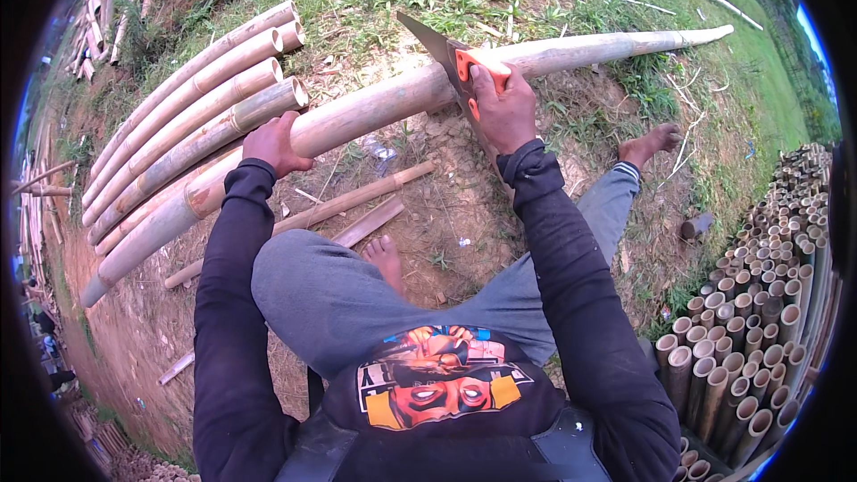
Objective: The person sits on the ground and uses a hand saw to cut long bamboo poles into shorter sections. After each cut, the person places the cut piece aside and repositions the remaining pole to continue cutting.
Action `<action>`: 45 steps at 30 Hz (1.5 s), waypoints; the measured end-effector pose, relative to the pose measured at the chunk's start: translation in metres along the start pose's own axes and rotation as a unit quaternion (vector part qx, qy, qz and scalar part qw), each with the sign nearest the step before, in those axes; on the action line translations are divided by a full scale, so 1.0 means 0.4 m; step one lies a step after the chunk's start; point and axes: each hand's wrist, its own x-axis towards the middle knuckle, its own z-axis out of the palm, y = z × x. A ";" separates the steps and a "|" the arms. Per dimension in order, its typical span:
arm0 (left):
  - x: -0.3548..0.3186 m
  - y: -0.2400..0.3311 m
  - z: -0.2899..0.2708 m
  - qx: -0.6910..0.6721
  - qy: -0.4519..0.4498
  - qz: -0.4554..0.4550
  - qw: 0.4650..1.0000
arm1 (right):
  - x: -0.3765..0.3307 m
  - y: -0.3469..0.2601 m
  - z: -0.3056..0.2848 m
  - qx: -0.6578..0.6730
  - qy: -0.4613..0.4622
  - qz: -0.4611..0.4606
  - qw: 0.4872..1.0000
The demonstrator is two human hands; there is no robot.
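Observation:
A long pale bamboo pole (393,98) lies across the ground from lower left to upper right. My left hand (273,145) presses down on it, fingers wrapped over the top. My right hand (502,105) grips the orange handle of a hand saw (446,55), whose grey blade crosses the pole at an angle. The blade's lower part is hidden behind my hand and the pole. My bare feet show below the pole, one near the middle (386,259) and one stretched out to the right (650,145).
Several cut bamboo poles (210,94) lie stacked at the upper left. A dense stack of short bamboo sections (759,321) stands end-on at the right. Thin sticks (357,201) lie on the dirt beneath the pole. Grass surrounds the worn dirt patch.

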 end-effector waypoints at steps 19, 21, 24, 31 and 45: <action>-0.001 0.000 -0.001 -0.011 -0.006 -0.009 1.000 | -0.029 -0.019 0.010 -0.005 0.004 0.090 0.996; -0.003 -0.003 -0.002 -0.012 -0.011 -0.013 1.000 | -0.103 -0.047 -0.035 -0.005 0.015 0.069 0.997; 0.001 -0.008 0.006 -0.009 -0.006 -0.005 1.000 | -0.380 -0.149 -0.195 0.104 0.044 0.148 0.982; 0.014 -0.009 0.023 0.000 0.000 0.005 1.000 | -0.306 -0.147 -0.161 0.114 0.026 0.051 0.992; 0.018 -0.018 0.026 -0.005 -0.017 -0.002 1.000 | -0.540 -0.219 -0.298 0.134 0.024 0.089 0.987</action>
